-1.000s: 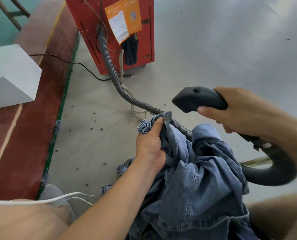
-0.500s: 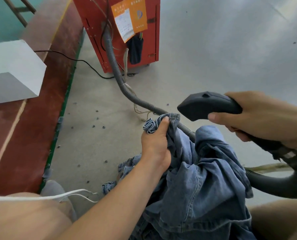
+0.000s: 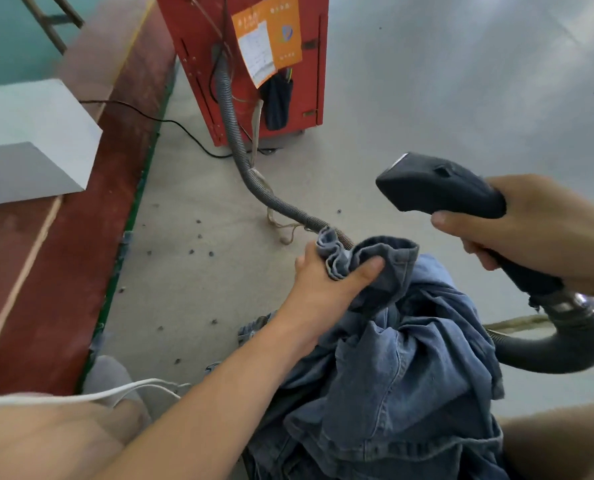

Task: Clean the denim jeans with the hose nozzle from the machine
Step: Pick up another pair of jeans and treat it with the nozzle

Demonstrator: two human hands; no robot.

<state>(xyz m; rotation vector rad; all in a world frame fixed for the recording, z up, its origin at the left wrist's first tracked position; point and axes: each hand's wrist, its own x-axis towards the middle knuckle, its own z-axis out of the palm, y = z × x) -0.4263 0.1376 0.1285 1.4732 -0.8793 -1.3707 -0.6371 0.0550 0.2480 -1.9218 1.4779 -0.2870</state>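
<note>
The denim jeans [image 3: 392,375] are a faded mid-blue with paler worn seams and lighter blue on the bunched hem, while the hose nozzle [image 3: 437,187] is matt black and the ribbed hose [image 3: 240,147] a dull grey marked by fine rings. The machine [image 3: 198,46] is bright red and bears an orange label [image 3: 271,32] with a white printed slip across it and a dark navy pouch [image 3: 278,105] below. The floor [image 3: 462,81] is pale grey speckled with small dark bits, edged by a green strip [image 3: 139,199] and a brick-red band [image 3: 63,237] with a cream line; a white block [image 3: 29,133] lies on that band, a black cable [image 3: 171,124] crosses it, and a white cord [image 3: 115,393] runs at lower left.
</note>
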